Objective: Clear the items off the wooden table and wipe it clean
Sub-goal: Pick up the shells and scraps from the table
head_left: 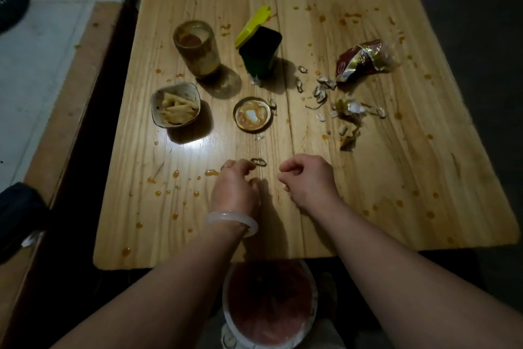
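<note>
The wooden table [396, 178] is spotted with orange sauce drops. On it stand a dirty glass jar [196, 48], a dark container with a yellow flip lid [260, 51], a small bowl of food strips [175, 105] and a sauce-smeared jar lid [252, 114]. A crumpled red snack bag [365, 61] lies at the right, with several peanut shells [339, 105] scattered beside it. My left hand [236, 187], with a pale bangle on the wrist, hovers with curled fingers just short of one shell [259, 162]. My right hand [307, 180] is loosely curled beside it and holds nothing visible.
A white bin with a red liner [268, 309] sits on the floor under the table's near edge, between my arms. A lower pale surface with a wooden frame [42, 65] lies to the left. Dark objects sit at the left edge.
</note>
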Demonstrator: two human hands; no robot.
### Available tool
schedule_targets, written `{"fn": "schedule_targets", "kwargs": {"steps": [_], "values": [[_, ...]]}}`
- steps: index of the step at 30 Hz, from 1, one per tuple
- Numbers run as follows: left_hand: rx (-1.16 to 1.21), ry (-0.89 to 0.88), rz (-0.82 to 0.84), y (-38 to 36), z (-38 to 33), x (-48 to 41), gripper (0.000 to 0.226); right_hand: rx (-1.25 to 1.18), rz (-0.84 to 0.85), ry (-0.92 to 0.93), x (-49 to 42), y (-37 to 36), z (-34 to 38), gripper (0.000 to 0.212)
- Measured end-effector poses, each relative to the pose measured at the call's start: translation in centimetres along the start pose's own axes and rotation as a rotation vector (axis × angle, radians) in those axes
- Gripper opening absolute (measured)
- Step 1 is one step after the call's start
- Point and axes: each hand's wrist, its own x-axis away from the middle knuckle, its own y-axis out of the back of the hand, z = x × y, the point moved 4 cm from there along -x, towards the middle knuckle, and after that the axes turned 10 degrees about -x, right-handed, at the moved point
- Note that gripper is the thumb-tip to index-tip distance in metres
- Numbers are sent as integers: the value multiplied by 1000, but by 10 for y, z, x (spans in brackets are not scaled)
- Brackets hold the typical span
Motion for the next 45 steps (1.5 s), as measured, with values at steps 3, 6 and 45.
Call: {"fn": "schedule_targets", "kwargs": {"steps": [3,6,45], "values": [[-108,-64,-30,-4,-10,-23,34,74,-2,34,-27,-4,9,16],[-158,-119,10,-13,-17,-38,33,117,-1,55,-50,-9,18,20],[-98,-15,-87,-19,-31,-83,23,724,244,736,-156,-46,61,56]]}}
